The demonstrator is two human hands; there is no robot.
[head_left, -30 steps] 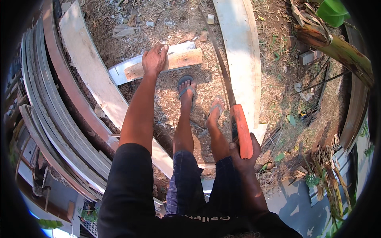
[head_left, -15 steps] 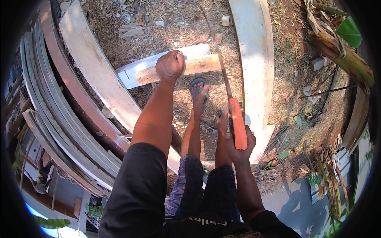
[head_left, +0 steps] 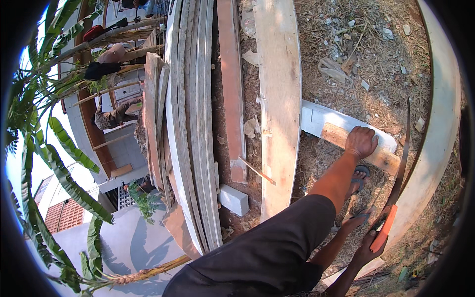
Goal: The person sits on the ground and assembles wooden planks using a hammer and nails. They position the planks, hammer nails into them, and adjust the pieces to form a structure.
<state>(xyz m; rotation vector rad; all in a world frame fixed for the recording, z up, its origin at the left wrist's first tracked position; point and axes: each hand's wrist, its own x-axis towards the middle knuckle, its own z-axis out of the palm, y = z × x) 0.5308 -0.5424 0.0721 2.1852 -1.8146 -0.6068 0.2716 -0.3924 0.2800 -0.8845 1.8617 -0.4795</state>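
Observation:
A short wooden plank (head_left: 335, 134) lies against a white-faced board (head_left: 316, 117) between two long planks. My left hand (head_left: 362, 142) bears down on the plank, its fingers curled over it. A handsaw (head_left: 385, 231) with an orange handle is gripped in my right hand (head_left: 365, 251). Its long, dark blade points away from me and passes beside the plank's right end. Whether the teeth touch the wood I cannot tell. My sandalled feet stand just below the plank.
A pale long plank (head_left: 279, 99) runs along the left, another long plank (head_left: 443, 114) curves along the right. Farther left lie a reddish plank (head_left: 231, 89), stacked grey boards (head_left: 190, 109) and a pale block (head_left: 233, 200). A person (head_left: 114, 118) is in the background near banana leaves (head_left: 69, 143).
The view has swung left, bringing the stacked boards and background into sight. My left hand stays on the plank, and my right hand still grips the saw beside its end.

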